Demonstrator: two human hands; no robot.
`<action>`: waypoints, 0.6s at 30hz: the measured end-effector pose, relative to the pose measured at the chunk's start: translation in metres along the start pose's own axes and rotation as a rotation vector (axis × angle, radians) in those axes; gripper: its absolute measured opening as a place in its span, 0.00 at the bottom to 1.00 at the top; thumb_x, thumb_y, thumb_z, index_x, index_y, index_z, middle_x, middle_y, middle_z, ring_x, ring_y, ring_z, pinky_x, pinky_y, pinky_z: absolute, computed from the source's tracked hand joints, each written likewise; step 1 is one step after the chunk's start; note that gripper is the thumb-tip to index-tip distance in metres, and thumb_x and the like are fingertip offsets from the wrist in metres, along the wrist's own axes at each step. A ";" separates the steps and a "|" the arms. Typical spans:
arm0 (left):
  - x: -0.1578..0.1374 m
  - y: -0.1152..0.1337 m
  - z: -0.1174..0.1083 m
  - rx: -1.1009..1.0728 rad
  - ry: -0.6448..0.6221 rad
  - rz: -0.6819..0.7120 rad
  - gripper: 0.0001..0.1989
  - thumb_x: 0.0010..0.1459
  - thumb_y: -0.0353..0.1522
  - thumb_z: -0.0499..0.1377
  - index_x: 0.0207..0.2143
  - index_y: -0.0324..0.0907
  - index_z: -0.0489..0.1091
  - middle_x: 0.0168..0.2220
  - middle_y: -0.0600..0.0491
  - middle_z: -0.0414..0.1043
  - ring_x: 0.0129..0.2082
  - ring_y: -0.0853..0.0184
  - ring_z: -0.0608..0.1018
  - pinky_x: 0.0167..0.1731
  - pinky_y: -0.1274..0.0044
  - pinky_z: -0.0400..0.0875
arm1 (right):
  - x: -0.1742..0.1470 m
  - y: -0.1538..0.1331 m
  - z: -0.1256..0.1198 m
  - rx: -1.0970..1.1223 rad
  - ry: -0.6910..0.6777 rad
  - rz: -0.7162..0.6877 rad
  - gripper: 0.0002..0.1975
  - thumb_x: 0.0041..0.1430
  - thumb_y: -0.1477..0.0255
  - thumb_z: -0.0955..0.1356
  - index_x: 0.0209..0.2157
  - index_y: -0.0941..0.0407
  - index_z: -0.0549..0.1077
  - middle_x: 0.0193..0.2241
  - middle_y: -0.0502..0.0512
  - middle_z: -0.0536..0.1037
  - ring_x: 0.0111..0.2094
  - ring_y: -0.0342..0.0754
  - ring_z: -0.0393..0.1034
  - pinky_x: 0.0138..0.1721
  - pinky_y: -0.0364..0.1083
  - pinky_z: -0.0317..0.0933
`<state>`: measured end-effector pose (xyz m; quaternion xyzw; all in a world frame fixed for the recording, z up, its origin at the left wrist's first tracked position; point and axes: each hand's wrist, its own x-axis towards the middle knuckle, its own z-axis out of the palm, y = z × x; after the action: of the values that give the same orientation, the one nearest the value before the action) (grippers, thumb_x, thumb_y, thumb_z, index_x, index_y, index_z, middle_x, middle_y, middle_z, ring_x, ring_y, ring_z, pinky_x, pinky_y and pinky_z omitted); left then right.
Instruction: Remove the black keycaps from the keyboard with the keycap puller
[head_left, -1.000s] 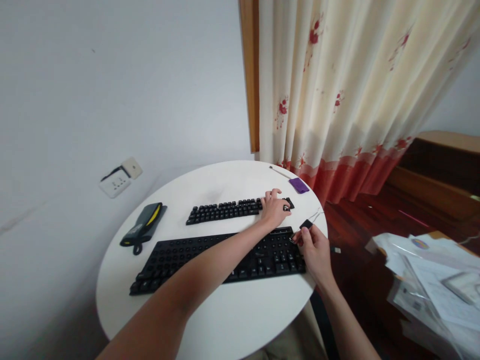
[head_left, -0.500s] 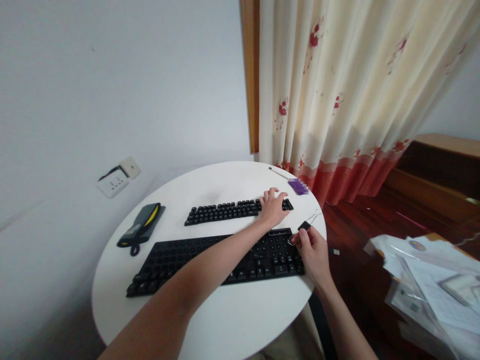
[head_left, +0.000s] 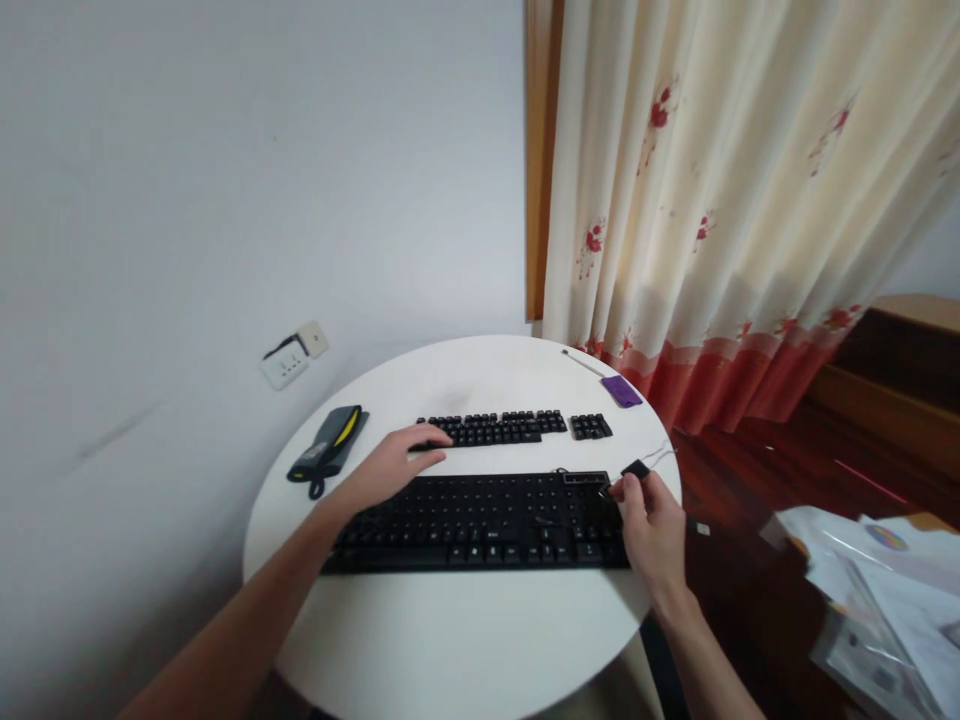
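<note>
My left hand (head_left: 394, 465) reaches over the near keyboard to the left end of a block of loose black keycaps (head_left: 502, 430). Its fingers are stretched out, thumb apart, and the fingertips touch the end keycaps. A smaller group of keycaps (head_left: 591, 427) lies just to the right, separated by a narrow gap. My right hand (head_left: 649, 525) pinches a keycap puller (head_left: 636, 468), black in the middle with thin wires at both ends. Its lower wires hover over or touch the upper right of a black keyboard (head_left: 480, 520), and I cannot tell which. Many spots on that keyboard show no keycap.
On the round white table (head_left: 465, 625) a grey and yellow pouch (head_left: 330, 445) with a strap lies at left. A purple cloth (head_left: 622, 391) and a thin brush (head_left: 581, 362) lie at the far right. Papers and plastic bags (head_left: 877, 560) sit beyond the table's right edge.
My left hand has moved from the right end of the loose keycaps to their left end. The keycaps are now straighter. My right hand keeps its hold on the puller. The view has shifted.
</note>
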<state>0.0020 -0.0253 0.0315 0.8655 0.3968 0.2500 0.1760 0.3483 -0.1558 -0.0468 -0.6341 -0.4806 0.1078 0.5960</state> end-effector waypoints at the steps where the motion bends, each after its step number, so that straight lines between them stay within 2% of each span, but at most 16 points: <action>1: -0.020 -0.013 -0.007 0.014 0.048 -0.054 0.13 0.63 0.41 0.56 0.44 0.47 0.74 0.48 0.53 0.76 0.50 0.61 0.75 0.56 0.68 0.66 | -0.004 -0.007 0.004 -0.004 -0.028 -0.019 0.16 0.66 0.62 0.63 0.27 0.55 0.71 0.25 0.52 0.75 0.29 0.50 0.68 0.34 0.46 0.58; 3: -0.053 -0.035 -0.012 0.018 0.170 -0.147 0.15 0.64 0.43 0.53 0.42 0.48 0.75 0.47 0.53 0.76 0.50 0.61 0.76 0.57 0.67 0.67 | -0.012 -0.023 0.015 0.013 -0.135 -0.049 0.17 0.66 0.61 0.62 0.27 0.55 0.71 0.25 0.53 0.76 0.29 0.50 0.69 0.33 0.47 0.58; 5: -0.077 -0.047 -0.009 0.004 0.261 -0.208 0.17 0.64 0.44 0.51 0.45 0.47 0.74 0.51 0.52 0.75 0.54 0.60 0.74 0.61 0.65 0.62 | -0.018 -0.036 0.027 0.062 -0.282 -0.076 0.17 0.67 0.61 0.61 0.27 0.55 0.71 0.25 0.53 0.76 0.29 0.50 0.69 0.32 0.46 0.59; 7: -0.091 -0.050 -0.002 -0.019 0.294 -0.272 0.20 0.65 0.44 0.49 0.51 0.46 0.71 0.56 0.50 0.71 0.58 0.59 0.70 0.63 0.63 0.58 | -0.019 -0.041 0.037 0.084 -0.424 -0.087 0.18 0.67 0.61 0.62 0.26 0.55 0.71 0.25 0.53 0.76 0.28 0.50 0.69 0.31 0.46 0.59; 9: -0.097 -0.044 0.006 -0.075 0.300 -0.342 0.23 0.67 0.43 0.45 0.57 0.42 0.67 0.59 0.47 0.68 0.61 0.59 0.68 0.64 0.61 0.57 | -0.014 -0.038 0.041 0.092 -0.491 -0.092 0.18 0.66 0.61 0.62 0.26 0.55 0.71 0.24 0.53 0.76 0.28 0.51 0.69 0.32 0.46 0.60; 11: -0.100 -0.034 0.014 -0.154 0.307 -0.339 0.25 0.69 0.43 0.42 0.59 0.40 0.63 0.61 0.46 0.65 0.63 0.61 0.65 0.65 0.63 0.53 | -0.007 -0.028 0.039 0.062 -0.497 -0.107 0.18 0.65 0.61 0.63 0.26 0.55 0.72 0.23 0.53 0.76 0.28 0.51 0.69 0.32 0.47 0.60; 14: -0.097 -0.015 0.026 -0.241 0.299 -0.342 0.25 0.70 0.44 0.41 0.59 0.42 0.63 0.62 0.47 0.64 0.64 0.63 0.63 0.66 0.65 0.50 | 0.006 -0.015 0.031 0.020 -0.452 -0.125 0.17 0.64 0.60 0.64 0.27 0.55 0.74 0.25 0.54 0.77 0.28 0.52 0.69 0.31 0.47 0.60; 16: -0.093 -0.006 0.031 -0.296 0.308 -0.340 0.24 0.70 0.43 0.40 0.58 0.43 0.64 0.61 0.49 0.65 0.63 0.63 0.64 0.66 0.66 0.52 | 0.011 -0.017 0.030 0.017 -0.398 -0.122 0.17 0.63 0.59 0.65 0.28 0.56 0.74 0.24 0.53 0.76 0.27 0.51 0.68 0.29 0.47 0.59; 18: -0.090 -0.002 0.034 -0.320 0.320 -0.328 0.22 0.70 0.43 0.42 0.56 0.44 0.67 0.59 0.49 0.68 0.61 0.62 0.67 0.64 0.66 0.55 | 0.013 -0.029 0.035 0.086 -0.412 -0.117 0.18 0.63 0.58 0.65 0.27 0.56 0.73 0.24 0.53 0.76 0.27 0.50 0.68 0.29 0.46 0.59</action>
<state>-0.0303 -0.0978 -0.0236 0.7003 0.5100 0.4113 0.2835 0.3157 -0.1282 -0.0254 -0.5437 -0.6230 0.2210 0.5171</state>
